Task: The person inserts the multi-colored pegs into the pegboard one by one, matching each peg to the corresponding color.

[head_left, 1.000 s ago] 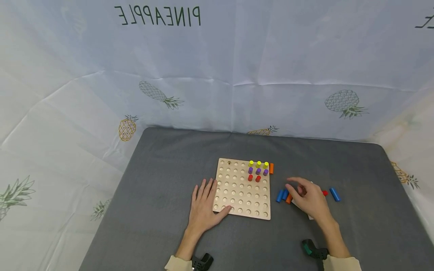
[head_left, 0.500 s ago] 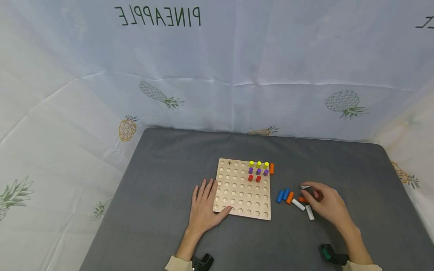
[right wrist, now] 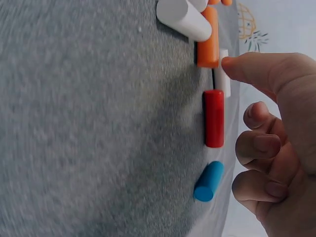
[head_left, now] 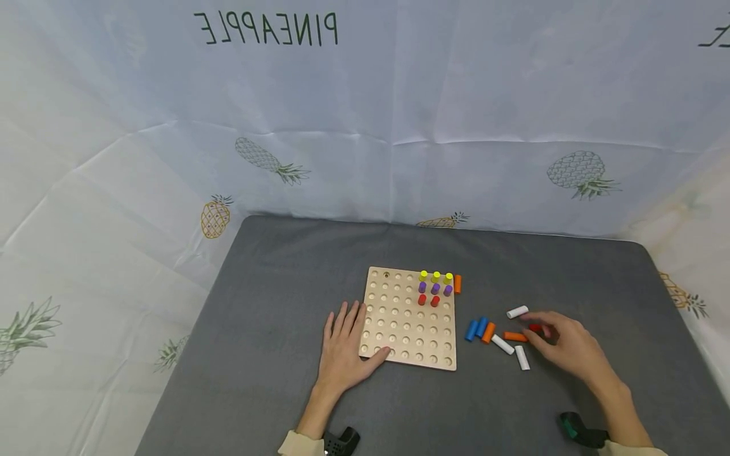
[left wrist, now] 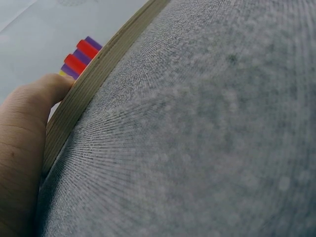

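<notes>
A square wooden pegboard point(head_left: 393, 329) lies on the dark grey cloth. Yellow pegs point(head_left: 436, 277), purple pegs point(head_left: 435, 289) and two red pegs point(head_left: 422, 299) stand in rows at its far right corner. My left hand point(head_left: 342, 348) rests flat at the board's left edge, its thumb across the near edge. My right hand point(head_left: 570, 348) hovers at a loose red peg point(right wrist: 214, 118), thumb and forefinger spread, other fingers curled, nothing held. Next to it lie a white peg point(head_left: 518, 311) and an orange peg point(head_left: 516, 337). A blue peg point(right wrist: 209, 181) shows only in the right wrist view.
Between board and right hand lie two blue pegs point(head_left: 476, 328), another orange peg point(head_left: 488, 332) and two more white pegs point(head_left: 502, 344). One orange peg point(head_left: 458, 284) sits against the board's right side. A pineapple-print sheet point(head_left: 399, 126) hangs behind the table.
My right hand has moved right, across the loose pegs to the red one. The white peg at its fingertips half a second ago now lies apart on the cloth. My left hand stays put.
</notes>
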The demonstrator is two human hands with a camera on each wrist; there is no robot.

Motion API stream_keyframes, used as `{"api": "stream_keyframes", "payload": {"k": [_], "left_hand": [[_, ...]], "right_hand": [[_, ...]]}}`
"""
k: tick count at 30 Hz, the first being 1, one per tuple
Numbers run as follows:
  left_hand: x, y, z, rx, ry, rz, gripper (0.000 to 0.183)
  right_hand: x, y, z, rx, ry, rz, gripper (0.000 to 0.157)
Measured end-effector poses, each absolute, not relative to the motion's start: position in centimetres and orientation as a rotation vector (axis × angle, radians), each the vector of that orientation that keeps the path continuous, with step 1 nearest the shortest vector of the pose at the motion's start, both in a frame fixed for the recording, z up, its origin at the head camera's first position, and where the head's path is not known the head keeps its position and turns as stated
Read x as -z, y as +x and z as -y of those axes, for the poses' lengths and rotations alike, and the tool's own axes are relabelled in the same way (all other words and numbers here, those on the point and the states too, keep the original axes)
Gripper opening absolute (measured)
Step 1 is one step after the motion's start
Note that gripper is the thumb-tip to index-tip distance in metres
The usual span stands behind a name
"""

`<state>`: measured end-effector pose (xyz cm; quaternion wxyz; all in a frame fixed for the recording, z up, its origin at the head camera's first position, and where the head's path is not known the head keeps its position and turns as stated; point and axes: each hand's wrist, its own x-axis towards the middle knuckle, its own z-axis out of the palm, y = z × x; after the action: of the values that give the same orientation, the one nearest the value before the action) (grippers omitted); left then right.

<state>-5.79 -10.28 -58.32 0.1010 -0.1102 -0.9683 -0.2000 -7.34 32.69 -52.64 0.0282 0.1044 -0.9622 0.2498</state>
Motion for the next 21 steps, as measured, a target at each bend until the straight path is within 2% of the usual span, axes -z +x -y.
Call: {"api": "stream_keyframes", "payload": {"k": [21], "left_hand": [[58.1, -5.8, 10.2, 0.584, -0.324, 2.870, 0.099]], "right_hand": [[52.3, -7.6, -33.8, -0.636, 0.260, 3.191, 0.033]]}}
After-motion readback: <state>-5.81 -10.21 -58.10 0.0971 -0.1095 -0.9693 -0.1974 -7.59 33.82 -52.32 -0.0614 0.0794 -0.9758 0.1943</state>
